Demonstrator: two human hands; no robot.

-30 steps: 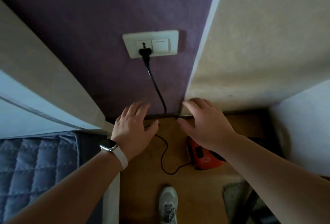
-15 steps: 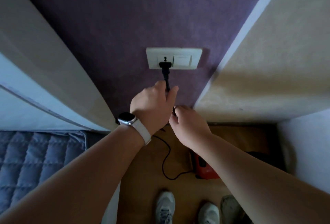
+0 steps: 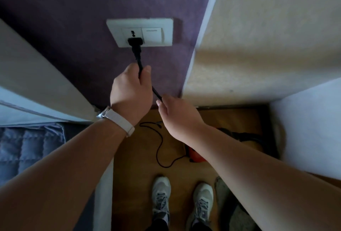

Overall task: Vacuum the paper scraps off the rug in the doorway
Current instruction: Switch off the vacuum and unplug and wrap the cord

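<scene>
While a second ago our hands hovered near the floor, our left hand (image 3: pixel 132 88) now grips the black cord (image 3: pixel 138 59) below its plug (image 3: pixel 135 41), our right hand (image 3: pixel 178 114) pinching it lower; the orange vacuum (image 3: pixel 195 155) waits on the floor, rug scraps unseen.

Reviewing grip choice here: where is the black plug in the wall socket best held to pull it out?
By the moulded plug body at the socket, pinched from its sides, pulling straight off the wall. The left hand grips the thin cord below instead.
</scene>
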